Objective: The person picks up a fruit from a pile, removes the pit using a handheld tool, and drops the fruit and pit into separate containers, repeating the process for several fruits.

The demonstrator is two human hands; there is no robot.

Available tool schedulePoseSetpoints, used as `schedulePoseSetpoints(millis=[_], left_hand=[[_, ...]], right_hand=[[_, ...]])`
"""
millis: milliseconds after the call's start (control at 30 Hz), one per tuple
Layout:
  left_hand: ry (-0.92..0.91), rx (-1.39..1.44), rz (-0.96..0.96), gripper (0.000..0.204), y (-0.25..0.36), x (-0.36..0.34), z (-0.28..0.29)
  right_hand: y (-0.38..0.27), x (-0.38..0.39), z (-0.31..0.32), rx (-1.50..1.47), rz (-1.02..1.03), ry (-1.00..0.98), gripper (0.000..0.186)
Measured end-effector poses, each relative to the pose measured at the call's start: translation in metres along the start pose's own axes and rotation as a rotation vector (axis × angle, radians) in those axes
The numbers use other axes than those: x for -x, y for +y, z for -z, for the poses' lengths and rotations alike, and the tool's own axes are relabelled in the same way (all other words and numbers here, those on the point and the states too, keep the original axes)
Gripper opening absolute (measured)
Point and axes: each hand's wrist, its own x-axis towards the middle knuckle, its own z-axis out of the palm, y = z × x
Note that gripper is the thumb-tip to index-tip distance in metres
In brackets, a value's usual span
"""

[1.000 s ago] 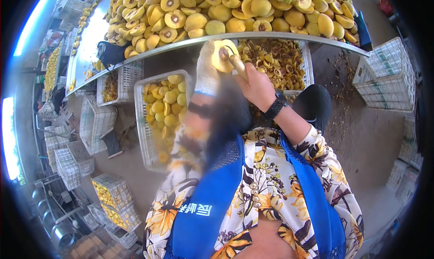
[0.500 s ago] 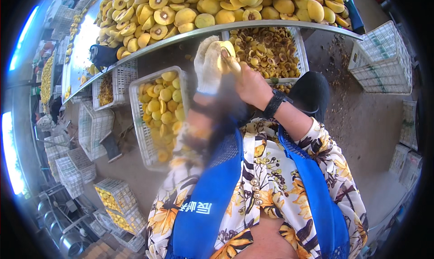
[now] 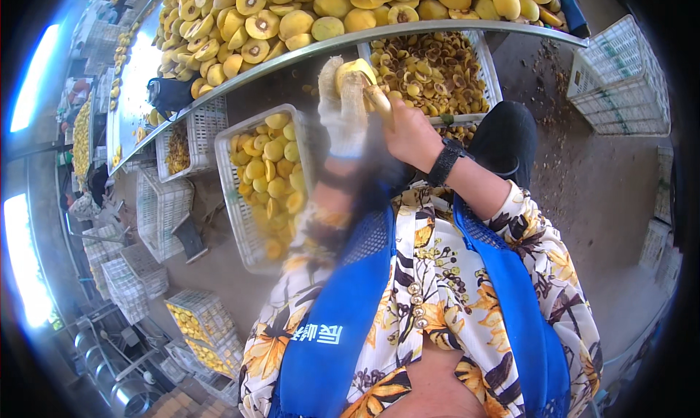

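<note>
My left hand [image 3: 341, 120], in a white knit glove, is closed around a yellow peach half [image 3: 353, 69] just below the table's edge. My bare right hand [image 3: 413, 132] grips a pale wooden-handled tool [image 3: 379, 102]. The tool's upper end meets the peach half, and its working tip is hidden there. Just beyond my hands, a heap of halved yellow peaches [image 3: 295, 24], several with brown hollows, lies on the metal table [image 3: 321, 51].
Below the table edge, a white crate [image 3: 493, 75] holds brownish-yellow scraps. Left of my hands, a white basket [image 3: 227, 177] contains peach halves. Stacked white crates [image 3: 618, 79] stand at the right. A black object [image 3: 169, 96] sits on the table's left edge.
The peach half has turned in my gloved fingers: its dark-centred face showed before, now mostly smooth yellow shows. The tool stays against it. The whole view has shifted slightly.
</note>
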Motion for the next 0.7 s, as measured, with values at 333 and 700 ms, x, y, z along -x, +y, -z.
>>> schedulePoseSetpoints(millis=[333, 700], left_hand=[[-0.505, 0.124, 0.200, 0.026, -0.051, -0.041, 0.040], [-0.074, -0.070, -0.081, 0.022, -0.017, -0.017, 0.003]], right_hand=[[0.007, -0.004, 0.018, 0.316, 0.173, -0.150, 0.037], [-0.018, -0.001, 0.024, -0.161, -0.226, -0.330, 0.040]])
